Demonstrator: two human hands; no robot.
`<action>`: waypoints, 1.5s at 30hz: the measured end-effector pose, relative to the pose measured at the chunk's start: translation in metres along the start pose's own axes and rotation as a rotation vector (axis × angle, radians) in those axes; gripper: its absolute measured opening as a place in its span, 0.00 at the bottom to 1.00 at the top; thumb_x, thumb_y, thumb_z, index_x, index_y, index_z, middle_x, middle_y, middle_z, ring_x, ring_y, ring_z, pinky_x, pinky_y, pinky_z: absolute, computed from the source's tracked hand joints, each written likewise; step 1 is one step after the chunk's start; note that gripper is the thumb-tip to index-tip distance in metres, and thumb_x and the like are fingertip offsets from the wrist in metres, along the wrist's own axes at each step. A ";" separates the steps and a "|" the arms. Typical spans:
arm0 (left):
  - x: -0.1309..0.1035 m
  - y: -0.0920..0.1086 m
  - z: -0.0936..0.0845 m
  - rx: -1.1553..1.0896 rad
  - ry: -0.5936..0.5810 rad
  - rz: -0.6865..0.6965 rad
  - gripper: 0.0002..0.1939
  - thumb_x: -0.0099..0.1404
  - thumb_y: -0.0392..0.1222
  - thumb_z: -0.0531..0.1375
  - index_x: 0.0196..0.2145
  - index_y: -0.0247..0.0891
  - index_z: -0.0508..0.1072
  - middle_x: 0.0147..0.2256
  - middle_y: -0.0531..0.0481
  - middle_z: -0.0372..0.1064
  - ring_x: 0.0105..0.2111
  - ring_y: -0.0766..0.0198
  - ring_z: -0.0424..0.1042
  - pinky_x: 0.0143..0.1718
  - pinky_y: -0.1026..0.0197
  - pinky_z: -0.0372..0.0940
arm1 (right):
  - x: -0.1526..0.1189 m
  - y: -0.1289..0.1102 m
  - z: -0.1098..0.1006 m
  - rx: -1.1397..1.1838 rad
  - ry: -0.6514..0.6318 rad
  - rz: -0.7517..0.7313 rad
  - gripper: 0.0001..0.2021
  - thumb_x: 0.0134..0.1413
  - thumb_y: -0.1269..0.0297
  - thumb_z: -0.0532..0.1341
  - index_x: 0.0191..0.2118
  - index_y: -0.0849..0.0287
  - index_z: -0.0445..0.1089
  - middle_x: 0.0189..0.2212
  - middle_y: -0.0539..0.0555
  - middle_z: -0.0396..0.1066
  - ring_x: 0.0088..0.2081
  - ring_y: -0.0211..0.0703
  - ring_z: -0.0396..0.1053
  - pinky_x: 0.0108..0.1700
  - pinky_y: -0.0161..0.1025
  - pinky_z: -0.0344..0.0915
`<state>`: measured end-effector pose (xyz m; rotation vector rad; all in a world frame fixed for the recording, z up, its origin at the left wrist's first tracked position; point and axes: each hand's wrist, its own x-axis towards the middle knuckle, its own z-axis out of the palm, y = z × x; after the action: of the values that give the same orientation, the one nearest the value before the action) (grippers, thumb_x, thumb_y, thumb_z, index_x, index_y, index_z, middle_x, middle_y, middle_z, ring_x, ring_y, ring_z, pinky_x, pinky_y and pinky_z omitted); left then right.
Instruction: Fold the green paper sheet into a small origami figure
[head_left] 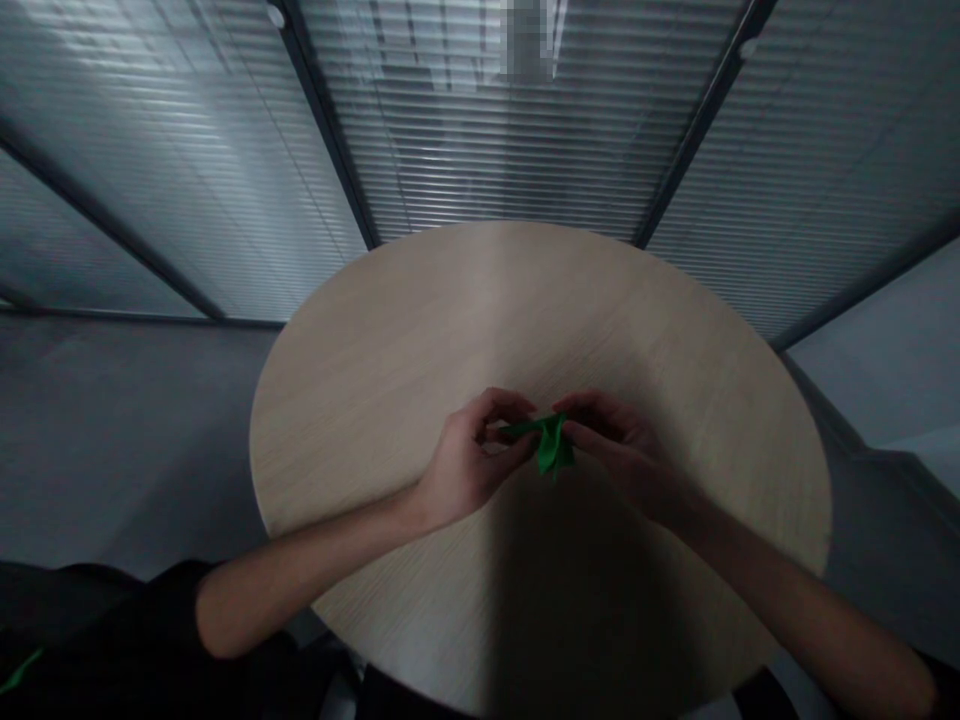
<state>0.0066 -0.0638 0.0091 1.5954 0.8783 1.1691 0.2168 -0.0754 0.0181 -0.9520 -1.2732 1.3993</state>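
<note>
A small green folded piece, which looks like folded paper, is held over the near middle of the table. My left hand pinches its left side between thumb and fingers. On the other side, my right hand grips the right edge with thumb and fingertips. The piece has a thin flap reaching left and pointed folds hanging down in the middle. My fingers hide part of it, and its exact shape is blurred.
A round wooden table lies under both hands, with a dark shadow across its near part. Behind it stand glass panels with blinds in dark frames. Grey floor shows at the left.
</note>
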 end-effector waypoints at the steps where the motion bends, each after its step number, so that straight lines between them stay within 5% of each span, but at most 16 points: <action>1: 0.000 0.000 0.000 0.001 -0.025 -0.017 0.11 0.66 0.38 0.68 0.44 0.35 0.75 0.39 0.46 0.78 0.36 0.65 0.79 0.33 0.68 0.74 | 0.000 -0.001 0.000 -0.013 -0.002 0.001 0.09 0.57 0.58 0.73 0.43 0.53 0.80 0.37 0.52 0.80 0.37 0.40 0.77 0.40 0.36 0.75; 8: 0.003 0.004 -0.002 0.017 -0.148 -0.148 0.10 0.68 0.43 0.65 0.42 0.32 0.79 0.36 0.44 0.79 0.34 0.63 0.77 0.34 0.64 0.72 | 0.000 -0.001 -0.001 -0.072 0.013 -0.010 0.09 0.57 0.58 0.73 0.42 0.54 0.81 0.35 0.51 0.80 0.35 0.39 0.77 0.38 0.35 0.75; 24: -0.001 0.001 -0.003 -0.009 -0.247 -0.135 0.11 0.69 0.41 0.65 0.46 0.32 0.79 0.39 0.44 0.79 0.36 0.62 0.76 0.35 0.62 0.70 | -0.002 -0.009 0.001 -0.121 -0.011 0.012 0.09 0.56 0.59 0.73 0.41 0.55 0.80 0.36 0.52 0.80 0.37 0.41 0.78 0.40 0.37 0.77; 45: 0.001 -0.002 0.002 -0.056 -0.114 -0.215 0.16 0.70 0.50 0.65 0.40 0.31 0.78 0.32 0.46 0.76 0.28 0.65 0.75 0.28 0.65 0.70 | -0.001 0.002 -0.006 -0.134 0.093 -0.018 0.09 0.63 0.58 0.66 0.47 0.50 0.78 0.40 0.53 0.77 0.40 0.44 0.75 0.42 0.41 0.75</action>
<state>0.0086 -0.0627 0.0071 1.4672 0.9100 0.9348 0.2228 -0.0746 0.0148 -1.0807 -1.3150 1.2535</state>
